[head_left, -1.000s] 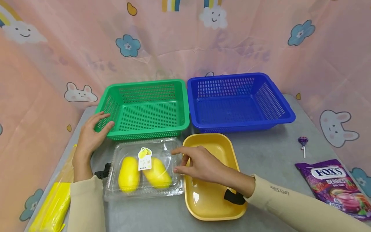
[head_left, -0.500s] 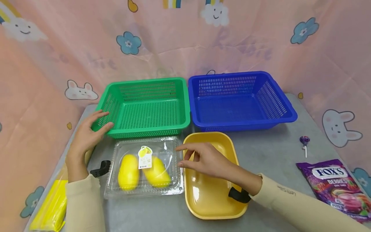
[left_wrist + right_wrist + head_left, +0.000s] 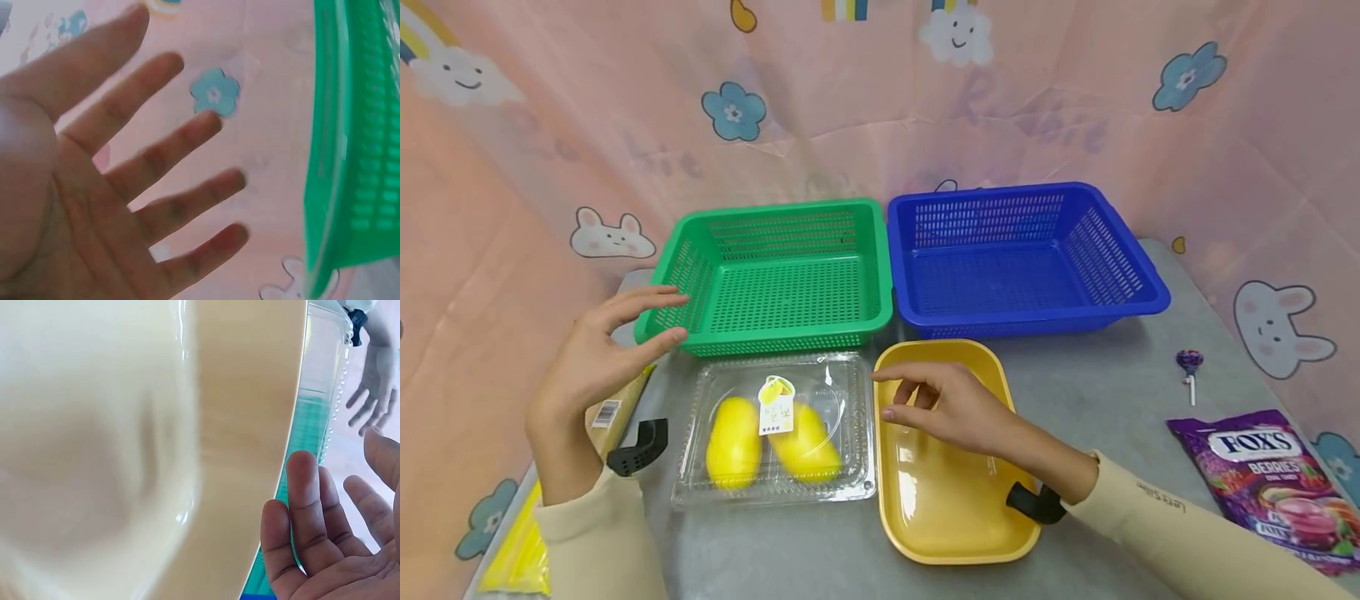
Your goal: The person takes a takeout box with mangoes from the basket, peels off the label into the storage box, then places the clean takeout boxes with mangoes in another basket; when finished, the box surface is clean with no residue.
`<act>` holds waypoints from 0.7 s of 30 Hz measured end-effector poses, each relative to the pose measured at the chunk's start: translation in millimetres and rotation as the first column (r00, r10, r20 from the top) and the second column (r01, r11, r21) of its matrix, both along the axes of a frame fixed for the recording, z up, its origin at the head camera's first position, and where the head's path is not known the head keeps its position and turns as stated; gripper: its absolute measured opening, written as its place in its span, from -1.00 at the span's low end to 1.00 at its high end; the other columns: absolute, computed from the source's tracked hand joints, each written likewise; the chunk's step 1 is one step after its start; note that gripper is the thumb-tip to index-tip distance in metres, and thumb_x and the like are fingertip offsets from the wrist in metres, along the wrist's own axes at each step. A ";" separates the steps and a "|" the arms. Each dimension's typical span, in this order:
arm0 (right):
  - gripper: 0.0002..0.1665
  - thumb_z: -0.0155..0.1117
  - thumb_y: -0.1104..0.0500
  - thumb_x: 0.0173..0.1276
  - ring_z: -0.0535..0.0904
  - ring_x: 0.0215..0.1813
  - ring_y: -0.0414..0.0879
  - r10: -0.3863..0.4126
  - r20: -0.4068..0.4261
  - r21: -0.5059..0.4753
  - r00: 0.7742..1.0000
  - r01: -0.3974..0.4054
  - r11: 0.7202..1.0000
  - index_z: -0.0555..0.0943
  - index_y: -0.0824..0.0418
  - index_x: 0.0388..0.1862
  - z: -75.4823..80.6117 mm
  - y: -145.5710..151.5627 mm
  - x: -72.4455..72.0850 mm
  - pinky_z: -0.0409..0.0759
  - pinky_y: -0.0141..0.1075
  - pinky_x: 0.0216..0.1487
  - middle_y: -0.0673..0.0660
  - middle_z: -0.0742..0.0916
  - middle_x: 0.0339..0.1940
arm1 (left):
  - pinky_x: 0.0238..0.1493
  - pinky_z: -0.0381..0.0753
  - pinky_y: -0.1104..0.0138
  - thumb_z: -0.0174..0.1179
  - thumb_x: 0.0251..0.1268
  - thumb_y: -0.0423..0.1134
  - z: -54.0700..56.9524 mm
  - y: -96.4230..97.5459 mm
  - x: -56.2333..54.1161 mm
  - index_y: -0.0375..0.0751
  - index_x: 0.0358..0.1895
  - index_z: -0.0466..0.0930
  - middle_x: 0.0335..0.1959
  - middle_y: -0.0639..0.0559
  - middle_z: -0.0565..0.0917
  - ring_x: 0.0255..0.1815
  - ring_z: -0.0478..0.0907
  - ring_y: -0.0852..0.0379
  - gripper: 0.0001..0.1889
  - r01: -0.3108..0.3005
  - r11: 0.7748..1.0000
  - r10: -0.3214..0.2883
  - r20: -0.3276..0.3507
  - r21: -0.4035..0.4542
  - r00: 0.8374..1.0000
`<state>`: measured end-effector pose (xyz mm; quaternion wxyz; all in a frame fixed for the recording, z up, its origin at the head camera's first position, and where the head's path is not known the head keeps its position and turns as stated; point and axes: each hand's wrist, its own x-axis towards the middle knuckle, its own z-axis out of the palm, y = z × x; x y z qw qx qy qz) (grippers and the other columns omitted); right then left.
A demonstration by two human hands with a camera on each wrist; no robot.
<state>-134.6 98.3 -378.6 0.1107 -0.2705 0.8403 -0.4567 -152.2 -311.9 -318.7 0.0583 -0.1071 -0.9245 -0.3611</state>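
My left hand [image 3: 591, 358] hovers at the left front corner of the green basket [image 3: 786, 337], holding nothing. In the left wrist view its fingers [image 3: 169, 147] are spread and nearly straight, apart from the basket. My right hand [image 3: 947, 404] is over the yellow tray [image 3: 958, 533], fingers loosely bent and nothing in them; the right wrist view shows its palm beside the tray's rim. Between the hands lies a clear plastic clamshell box [image 3: 778, 492] with a white label [image 3: 776, 417] and two yellow mangoes [image 3: 732, 446] inside.
A blue basket [image 3: 1022, 321] stands right of the green one. Farther right lie a lollipop [image 3: 1190, 362] and a purple Fox's candy bag [image 3: 1262, 479]. A yellow plastic package [image 3: 520, 550] lies at the left edge, partly behind my left arm. A printed pink curtain [image 3: 850, 100] hangs behind.
My left hand has drawn back to the left and slightly toward me. My right hand has moved right, off the clamshell box and over the yellow tray.
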 end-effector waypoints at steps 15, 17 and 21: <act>-0.52 0.51 0.13 0.30 0.66 -0.13 -0.10 0.034 -0.124 -0.048 0.992 -0.040 0.998 0.69 0.15 0.20 -1.4 -3.6 0.4 0.70 -0.23 -0.07 0.09 0.78 -0.09 | 0.23 0.58 0.03 0.36 0.35 0.00 -8.9 22.5 4.0 0.20 0.29 0.61 0.40 0.05 0.55 0.39 0.50 -0.06 -0.56 0.405 0.906 -0.352 0.310 -0.124 0.883; -0.52 0.51 0.14 0.30 0.67 -0.12 -0.08 0.039 -0.144 -0.060 0.989 -0.048 0.997 0.69 0.15 0.20 -0.5 -5.9 -0.4 0.70 -0.23 -0.06 0.09 0.78 -0.08 | 0.24 0.58 0.03 0.36 0.35 -0.01 -16.2 19.0 -0.7 0.17 0.31 0.60 0.44 -0.02 0.51 0.44 0.45 -0.14 -0.53 0.438 0.892 -0.382 0.334 -0.109 0.862; -0.53 0.51 0.13 0.30 0.66 -0.10 -0.06 0.049 -0.173 -0.088 0.984 -0.065 0.994 0.70 0.15 0.19 2.7 -14.1 -3.2 0.69 -0.24 -0.04 0.09 0.78 -0.09 | 0.30 0.55 0.10 0.36 0.35 -0.02 -30.3 11.7 -10.0 0.21 0.34 0.57 0.51 -0.05 0.44 0.51 0.36 -0.17 -0.51 0.497 0.864 -0.439 0.371 -0.075 0.818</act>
